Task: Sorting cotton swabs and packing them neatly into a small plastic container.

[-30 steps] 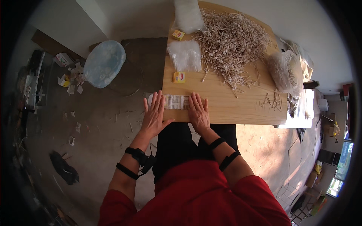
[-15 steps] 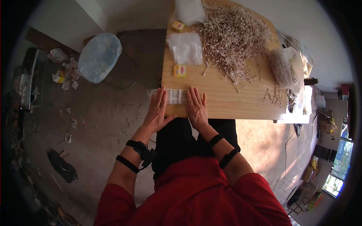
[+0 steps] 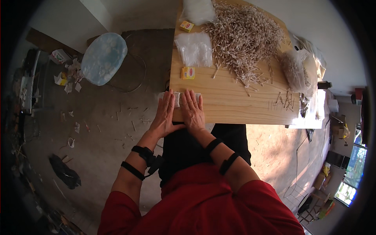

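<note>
One wooden table (image 3: 235,111) bears a broad heap of cotton swabs (image 3: 246,39), and at its near-left corner the left hand (image 3: 162,114) and right hand (image 3: 192,112) lie flat, fingers straight and uncurled, over a clear packet of aligned swabs (image 3: 177,99), a yellow box (image 3: 188,73) just beyond.

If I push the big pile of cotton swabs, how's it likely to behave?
The pile of cotton swabs will probably spread rather than move as one block, since its sticks lie loose at many angles. Individual swabs should be light, being so slim. Edge ones may slide apart easily, as several already fan out separately.
</note>
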